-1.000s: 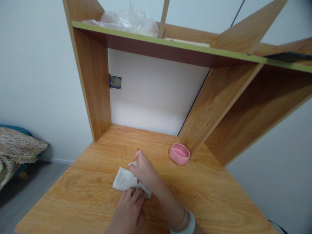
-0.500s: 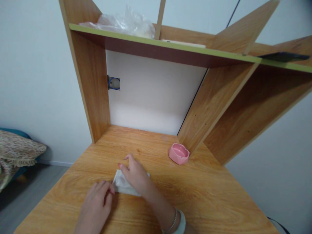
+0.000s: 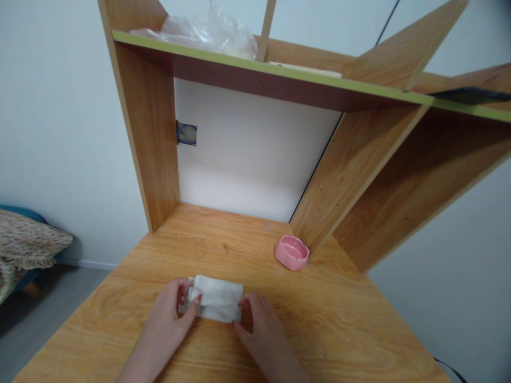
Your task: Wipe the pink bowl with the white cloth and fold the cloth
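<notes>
A white folded cloth (image 3: 219,292) lies flat on the wooden desk, a narrower layer doubled over on top of a wider one. At its left end is my left hand (image 3: 170,314), the thumb pressed on the upper layer and the fingers curled at the edge. My right hand (image 3: 261,324) holds the lower right corner, its index finger at the right edge and its thumb at the bottom edge. The undersides of the fingers are partly hidden.
Behind and right of the cloth a pink ashtray (image 3: 293,252) stands on the desk (image 3: 343,324) against an upright panel. Overhead runs a shelf (image 3: 255,69) bearing a clear plastic bag (image 3: 211,34) and a dark flat object (image 3: 471,96). A wall socket box (image 3: 187,134) sits behind.
My right hand has moved from above the cloth to its right end. My left hand has shifted up and right onto the left end. The cloth's top layer now lies flatter and wider.
</notes>
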A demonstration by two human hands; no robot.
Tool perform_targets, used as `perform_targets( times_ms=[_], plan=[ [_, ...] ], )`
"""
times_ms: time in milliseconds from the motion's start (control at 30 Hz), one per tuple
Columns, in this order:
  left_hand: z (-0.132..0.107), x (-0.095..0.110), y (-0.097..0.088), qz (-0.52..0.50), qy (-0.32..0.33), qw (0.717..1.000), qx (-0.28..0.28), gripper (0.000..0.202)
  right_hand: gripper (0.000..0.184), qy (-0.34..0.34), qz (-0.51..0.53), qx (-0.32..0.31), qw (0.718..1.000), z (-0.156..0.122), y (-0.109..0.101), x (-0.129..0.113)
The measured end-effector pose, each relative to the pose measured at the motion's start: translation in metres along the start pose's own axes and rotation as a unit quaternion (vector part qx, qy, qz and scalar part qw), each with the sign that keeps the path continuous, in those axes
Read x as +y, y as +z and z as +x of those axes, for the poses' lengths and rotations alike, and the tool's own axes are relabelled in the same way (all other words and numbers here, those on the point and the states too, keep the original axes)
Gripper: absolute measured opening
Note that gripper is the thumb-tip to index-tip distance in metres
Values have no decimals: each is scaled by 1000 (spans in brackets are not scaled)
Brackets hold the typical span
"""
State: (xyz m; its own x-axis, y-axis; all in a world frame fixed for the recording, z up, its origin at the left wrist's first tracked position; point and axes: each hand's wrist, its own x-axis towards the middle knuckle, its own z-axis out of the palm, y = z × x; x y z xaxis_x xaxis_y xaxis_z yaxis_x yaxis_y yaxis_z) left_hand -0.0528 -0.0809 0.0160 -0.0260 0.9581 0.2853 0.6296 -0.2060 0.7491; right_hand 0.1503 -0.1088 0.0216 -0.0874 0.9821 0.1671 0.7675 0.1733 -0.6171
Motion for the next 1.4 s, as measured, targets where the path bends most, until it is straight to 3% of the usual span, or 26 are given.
perform_targets(
  times_ms=[100,300,533,733,867,1000,1100,1167,1267,1400],
  plan=[
    [1,-6,-7,17,0,999,44,24,25,-23,-35,40,998,-4,10,3],
    [-4,-10,-13,50,-24,998,3,32,20,-53,-80,60,994,-7,13,4],
    [-4,-11,-1,30,41,999,-3,28,22,-79,-101,96,987,-6,20,8],
    [0,1,-8,32,64,997,23,27,19,-99,-148,105,978,-4,17,3],
    [-1,0,-13,139,23,990,16,24,18,-101,-203,52,973,-3,15,-5],
    [-7,-4,-10,288,-41,956,-32,21,17,-107,-224,14,969,-2,16,-8],
    [-11,-2,-10,320,-41,946,14,24,13,-121,-161,12,979,-3,12,-8],
    [-11,1,-13,291,-1,956,40,26,10,-110,-122,21,986,-3,8,-7],
    [-8,3,-16,228,45,972,26,25,15,-54,-112,47,991,-1,6,-3],
    [3,-2,-16,231,-7,973,5,28,15,25,-117,65,991,6,6,5]
  ],
)
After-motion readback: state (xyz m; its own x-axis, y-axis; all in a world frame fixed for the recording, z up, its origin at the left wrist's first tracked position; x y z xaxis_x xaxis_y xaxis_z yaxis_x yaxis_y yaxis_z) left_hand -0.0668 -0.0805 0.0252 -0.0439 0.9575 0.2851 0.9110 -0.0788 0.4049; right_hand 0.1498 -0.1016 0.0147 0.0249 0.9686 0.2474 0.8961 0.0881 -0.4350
